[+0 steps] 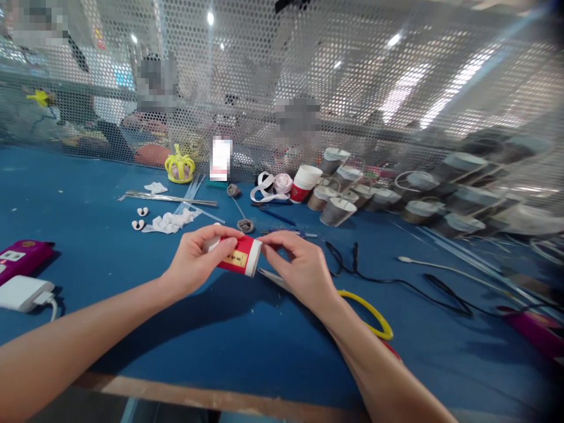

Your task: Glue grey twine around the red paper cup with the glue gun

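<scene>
Ceiling lights glare through the perforated mesh ahead of me. My hands look fairly sharp, casting soft shadows on the blue counter; cups at right smear and stretch toward the darkened edge.

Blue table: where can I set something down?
Bare: between the forearms, bounded by the wooden front edge; and left, between the purple power strip and small pale pieces. Crowded: behind the right hand, around the grey cups.
</scene>
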Action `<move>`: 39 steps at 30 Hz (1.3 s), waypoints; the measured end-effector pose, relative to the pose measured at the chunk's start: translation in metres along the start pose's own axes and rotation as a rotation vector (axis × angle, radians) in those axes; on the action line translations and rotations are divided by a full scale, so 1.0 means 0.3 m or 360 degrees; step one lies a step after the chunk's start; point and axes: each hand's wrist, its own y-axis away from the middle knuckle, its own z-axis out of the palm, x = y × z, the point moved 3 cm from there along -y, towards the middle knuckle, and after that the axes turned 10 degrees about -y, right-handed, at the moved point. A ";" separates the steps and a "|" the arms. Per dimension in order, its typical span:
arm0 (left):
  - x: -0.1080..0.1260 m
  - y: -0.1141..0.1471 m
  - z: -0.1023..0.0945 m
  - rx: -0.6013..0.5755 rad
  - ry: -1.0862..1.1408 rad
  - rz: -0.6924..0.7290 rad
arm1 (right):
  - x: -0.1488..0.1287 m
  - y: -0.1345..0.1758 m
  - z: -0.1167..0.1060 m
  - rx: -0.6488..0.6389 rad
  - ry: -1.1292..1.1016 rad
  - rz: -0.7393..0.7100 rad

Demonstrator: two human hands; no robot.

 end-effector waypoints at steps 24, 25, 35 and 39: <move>-0.002 0.005 0.012 -0.0103 -0.0021 -0.0079 | -0.017 -0.006 -0.029 -0.0200 0.0305 -0.0195; -0.003 0.006 0.012 -0.0106 -0.0021 -0.0082 | -0.016 -0.006 -0.028 -0.0208 0.0306 -0.0192; -0.010 0.009 0.008 -0.0086 -0.0048 -0.0056 | -0.026 -0.006 -0.026 -0.0266 0.0325 -0.0246; -0.018 0.006 0.006 -0.0104 0.0042 -0.0073 | -0.029 -0.006 -0.026 -0.0273 0.0328 -0.0259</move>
